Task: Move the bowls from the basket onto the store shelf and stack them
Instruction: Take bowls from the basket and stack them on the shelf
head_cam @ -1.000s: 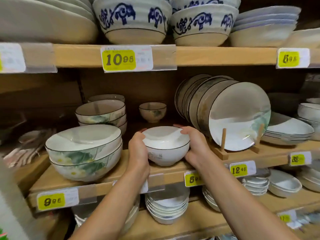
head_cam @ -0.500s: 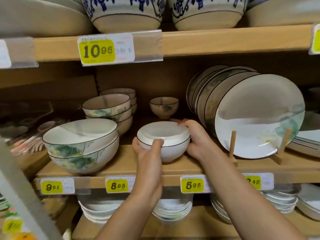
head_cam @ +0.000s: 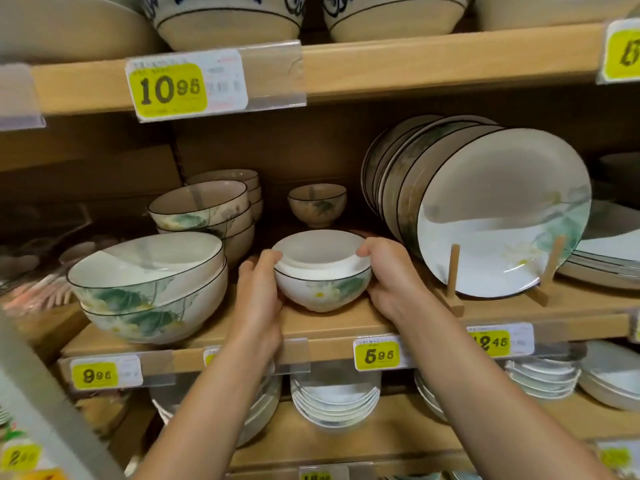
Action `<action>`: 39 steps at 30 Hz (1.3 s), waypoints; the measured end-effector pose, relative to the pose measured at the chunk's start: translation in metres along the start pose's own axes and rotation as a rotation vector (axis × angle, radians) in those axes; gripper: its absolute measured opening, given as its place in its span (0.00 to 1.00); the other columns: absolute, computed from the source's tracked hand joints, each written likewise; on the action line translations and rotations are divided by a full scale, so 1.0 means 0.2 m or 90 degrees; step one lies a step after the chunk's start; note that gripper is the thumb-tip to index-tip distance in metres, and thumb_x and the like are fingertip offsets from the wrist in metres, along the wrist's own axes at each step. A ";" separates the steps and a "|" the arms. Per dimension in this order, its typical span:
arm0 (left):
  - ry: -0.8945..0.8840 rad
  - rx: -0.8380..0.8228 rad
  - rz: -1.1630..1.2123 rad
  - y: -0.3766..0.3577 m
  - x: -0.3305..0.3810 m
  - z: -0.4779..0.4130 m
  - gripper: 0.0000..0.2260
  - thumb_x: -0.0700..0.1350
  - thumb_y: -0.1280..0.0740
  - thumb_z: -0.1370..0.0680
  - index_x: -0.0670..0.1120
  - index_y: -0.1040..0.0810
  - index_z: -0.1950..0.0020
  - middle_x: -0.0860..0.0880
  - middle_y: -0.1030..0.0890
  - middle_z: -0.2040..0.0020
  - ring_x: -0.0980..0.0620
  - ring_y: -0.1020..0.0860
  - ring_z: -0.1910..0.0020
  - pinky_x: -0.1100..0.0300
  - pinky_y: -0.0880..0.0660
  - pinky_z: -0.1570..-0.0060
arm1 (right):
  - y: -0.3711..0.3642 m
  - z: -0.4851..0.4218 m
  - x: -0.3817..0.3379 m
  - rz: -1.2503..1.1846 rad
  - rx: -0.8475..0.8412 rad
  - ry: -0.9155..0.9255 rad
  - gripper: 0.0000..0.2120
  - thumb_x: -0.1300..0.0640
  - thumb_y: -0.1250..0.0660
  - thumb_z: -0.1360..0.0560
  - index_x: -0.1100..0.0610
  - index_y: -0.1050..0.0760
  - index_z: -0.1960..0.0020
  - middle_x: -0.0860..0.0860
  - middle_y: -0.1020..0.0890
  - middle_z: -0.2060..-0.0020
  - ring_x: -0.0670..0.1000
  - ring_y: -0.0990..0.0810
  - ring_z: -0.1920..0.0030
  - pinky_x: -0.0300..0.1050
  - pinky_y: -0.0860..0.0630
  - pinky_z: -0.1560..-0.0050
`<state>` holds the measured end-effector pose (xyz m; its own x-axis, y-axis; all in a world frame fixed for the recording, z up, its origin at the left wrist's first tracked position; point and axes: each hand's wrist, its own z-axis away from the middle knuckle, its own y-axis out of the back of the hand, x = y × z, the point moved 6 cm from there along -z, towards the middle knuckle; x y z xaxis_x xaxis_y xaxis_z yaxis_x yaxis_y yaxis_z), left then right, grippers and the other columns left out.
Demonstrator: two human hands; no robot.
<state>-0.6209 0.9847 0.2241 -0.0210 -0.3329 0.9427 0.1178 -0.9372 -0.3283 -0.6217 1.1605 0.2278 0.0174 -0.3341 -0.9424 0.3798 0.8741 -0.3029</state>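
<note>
A small white bowl with a black rim and a green lotus print stands on the middle wooden shelf, with a white liner or second bowl nested inside it. My left hand grips its left side, thumb on the rim. My right hand holds its right side, thumb curled over the rim. One matching small bowl stands behind it, deeper on the shelf. No basket is in view.
Two large lotus bowls are stacked to the left, a medium stack behind them. Upright plates lean in a wooden rack on the right. The shelf above hangs low overhead. Stacked dishes fill the shelf below.
The bowl came down from in front of the shelf edge and now sits on the shelf board, turned so its lotus print faces me. Both hands stayed on it; the view moved closer.
</note>
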 end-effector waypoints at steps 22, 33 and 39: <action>-0.075 -0.026 -0.061 -0.13 0.04 -0.05 0.17 0.46 0.42 0.20 0.49 0.31 0.31 0.47 0.21 0.40 0.53 0.22 0.45 0.58 0.24 0.50 | -0.06 0.05 -0.05 0.065 0.021 0.128 0.16 0.56 0.43 0.22 0.58 0.30 0.36 0.57 0.22 0.41 0.56 0.23 0.41 0.58 0.26 0.38; -0.171 0.067 -0.027 -0.38 0.31 -0.54 0.20 0.46 0.45 0.19 0.44 0.32 0.27 0.39 0.29 0.30 0.40 0.28 0.35 0.44 0.31 0.33 | -0.36 -0.35 -0.36 -0.051 0.042 0.247 0.23 0.58 0.44 0.20 0.54 0.38 0.26 0.57 0.27 0.34 0.57 0.27 0.37 0.54 0.27 0.36; -0.202 0.029 0.022 -0.50 0.32 -0.69 0.22 0.43 0.46 0.18 0.45 0.39 0.23 0.39 0.35 0.27 0.40 0.32 0.30 0.44 0.33 0.31 | -0.44 -0.53 -0.42 -0.047 0.062 0.305 0.24 0.58 0.46 0.19 0.54 0.42 0.23 0.59 0.33 0.29 0.59 0.32 0.30 0.59 0.32 0.31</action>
<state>-0.7713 1.0425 0.3097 0.2935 -0.3087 0.9047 0.1582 -0.9177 -0.3644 -0.7537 1.1490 0.3180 -0.4317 -0.1738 -0.8851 0.4496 0.8092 -0.3782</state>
